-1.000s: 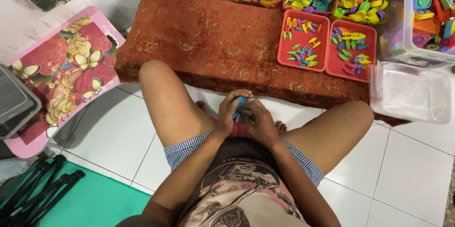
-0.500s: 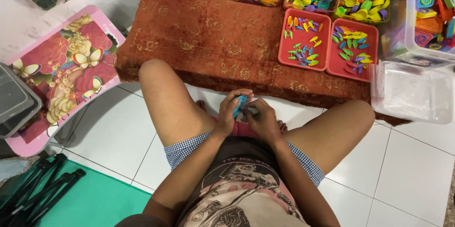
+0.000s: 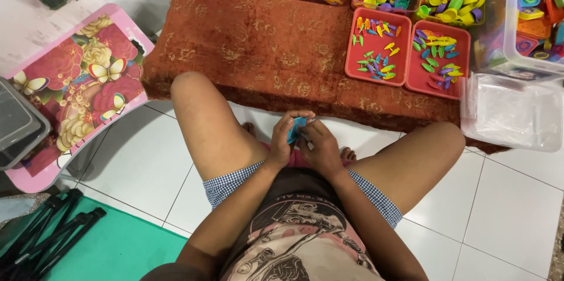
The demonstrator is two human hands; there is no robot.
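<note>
Blue plastic piece (image 3: pixel 295 129) sits pinched between both hands, low centre over the white tiles: left hand (image 3: pixel 284 135) grips its edge, right hand (image 3: pixel 318 143) closes against it. Red trays (image 3: pixel 376 49) lie at one o'clock on the rug (image 3: pixel 258 40).

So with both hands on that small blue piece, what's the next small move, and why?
Probably finish working the blue piece between the fingers: left hand and right hand both pinch it over the lap, well short of the red trays.
</note>
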